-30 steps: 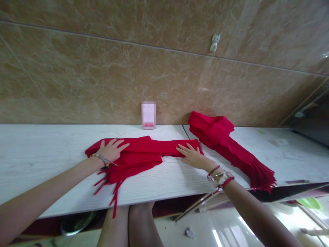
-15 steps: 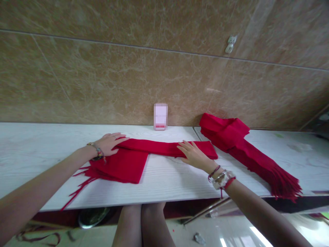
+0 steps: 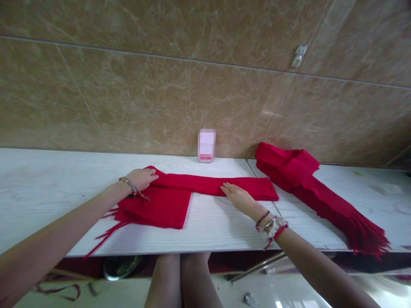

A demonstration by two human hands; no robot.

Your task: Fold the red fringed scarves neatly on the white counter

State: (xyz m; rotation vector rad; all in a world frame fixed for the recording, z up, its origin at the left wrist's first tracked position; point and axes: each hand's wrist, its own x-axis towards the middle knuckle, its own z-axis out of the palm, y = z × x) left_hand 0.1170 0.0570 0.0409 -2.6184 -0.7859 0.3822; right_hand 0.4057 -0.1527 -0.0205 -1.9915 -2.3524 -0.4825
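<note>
A red fringed scarf (image 3: 160, 207) lies on the white wood-grain tabletop, folded so that a narrow strip runs off to the right from a wider part. My left hand (image 3: 143, 177) is at the fold on the strip's left end, fingers drawn together on the cloth there. Flat on the strip's right half rests my right hand (image 3: 239, 197), its fingers stretched out. Loose fringe strands trail from the scarf's left side over the front edge. To the right, a second red scarf (image 3: 295, 175) lies folded over itself, its fringe toward the front edge.
A small white-and-pink phone-like object (image 3: 206, 146), its face blurred out, leans against the brown tiled wall (image 3: 160, 98). A white cat-shaped hook (image 3: 299, 55) is fixed higher up. Below the table edge are my legs (image 3: 183, 280) and a round dish (image 3: 120, 267).
My left hand's fingers have drawn together at the fold, and the cloth's corner now shows above them. My right hand has slid slightly left along the strip. The view has shifted a little.
</note>
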